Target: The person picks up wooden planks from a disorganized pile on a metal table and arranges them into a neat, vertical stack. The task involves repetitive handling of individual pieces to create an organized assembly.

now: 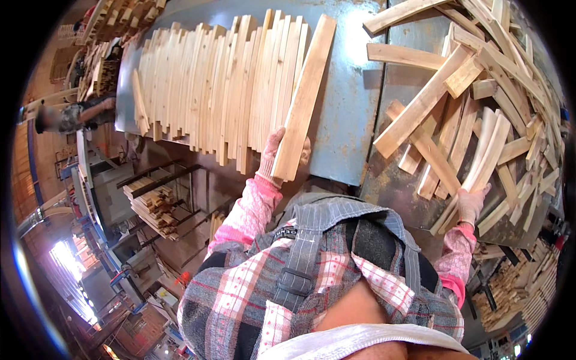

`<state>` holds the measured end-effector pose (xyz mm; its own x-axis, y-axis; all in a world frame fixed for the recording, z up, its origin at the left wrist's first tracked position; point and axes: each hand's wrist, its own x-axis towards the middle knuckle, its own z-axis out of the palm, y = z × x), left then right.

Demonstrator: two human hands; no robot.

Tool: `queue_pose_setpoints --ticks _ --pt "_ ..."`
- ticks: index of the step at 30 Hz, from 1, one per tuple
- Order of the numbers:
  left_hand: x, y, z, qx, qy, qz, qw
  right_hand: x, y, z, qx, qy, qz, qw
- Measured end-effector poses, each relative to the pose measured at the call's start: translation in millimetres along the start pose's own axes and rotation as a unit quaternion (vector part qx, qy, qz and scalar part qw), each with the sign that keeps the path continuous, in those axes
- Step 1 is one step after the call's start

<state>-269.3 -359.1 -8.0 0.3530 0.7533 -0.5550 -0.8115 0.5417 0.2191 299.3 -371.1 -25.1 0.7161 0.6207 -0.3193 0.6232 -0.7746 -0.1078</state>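
Observation:
My left hand (272,151), in a pale knit glove, is closed around the near end of a wide wooden board (309,90). Its fingertips show past the board's right edge. The board lies slanted beside a long row of upright-laid wooden strips (204,84) on the metal table. Over at the right, my right hand (471,205), also gloved, grips the near end of slightly curved wooden strips (489,150) at the edge of a loose heap. Exactly how many strips it holds, I cannot tell.
A jumbled heap of wooden pieces (516,78) covers much of the right-hand table. The grey-blue metal table (348,120) has a seam beside it. Stacked wood (150,204) sits on a rack below left. Another person (75,115) stands at the far left.

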Motion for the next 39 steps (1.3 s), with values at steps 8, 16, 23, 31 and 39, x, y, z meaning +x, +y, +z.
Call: queue_pose_setpoints --ticks 8,16,23,31,39 --pt "21.9 -38.3 -12.6 0.491 0.144 0.088 0.855 -57.3 -13.5 -32.6 0.330 -0.164 -0.060 0.928" --pt "22.0 -63.9 -58.6 0.597 0.209 0.095 0.769 -165.4 -125.9 -67.2 0.426 -0.241 -0.214 0.845" --pt "-1.6 -52.6 -26.4 0.763 0.203 0.069 0.609 -184.3 -292.0 85.1 0.503 -0.408 -0.198 0.736" --pt "-82.4 -28.8 -21.3 0.755 0.187 -0.120 0.617 -193.2 -330.3 145.9 0.080 -0.332 -0.348 0.873" --pt "-72.1 -45.3 -80.9 0.251 0.287 -0.064 0.922 -197.5 -337.1 147.4 0.066 -0.289 -0.300 0.907"
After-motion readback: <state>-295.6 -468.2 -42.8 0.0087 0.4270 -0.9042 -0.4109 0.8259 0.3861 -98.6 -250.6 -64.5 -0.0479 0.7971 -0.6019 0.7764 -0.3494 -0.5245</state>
